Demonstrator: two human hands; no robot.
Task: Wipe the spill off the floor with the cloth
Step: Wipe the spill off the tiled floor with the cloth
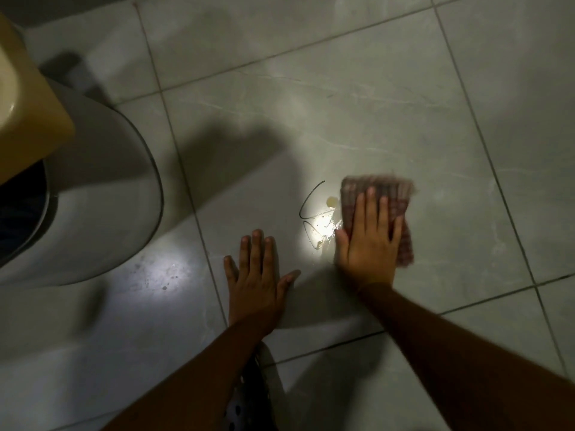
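The folded reddish-brown checked cloth (378, 209) lies flat on the grey tiled floor (389, 98), and your right hand (368, 241) is pressed down on top of it. Your fingers (370, 203) are straight and a little spread, pointing away from you, with their tips short of the cloth's far edge; a strip of cloth shows beyond them and another past the little-finger side. You are pinning the cloth under a flat palm, not gripping it. The cloth's edges are blurred.

Just beside the cloth, on its thumb side, sits the pale yellowish wet spill (323, 227), glistening under a bright patch of light, with a small separate drop at the cloth's far corner. The cloth's edge touches the wet patch. A thin dark curved line (306, 203) lies on the spill's other side.

Nearer you from the spill, your left hand (256, 275) rests flat on the floor, fingers splayed wide and holding nothing. Well beyond it from the cloth stands a white rounded fixture (102, 194).
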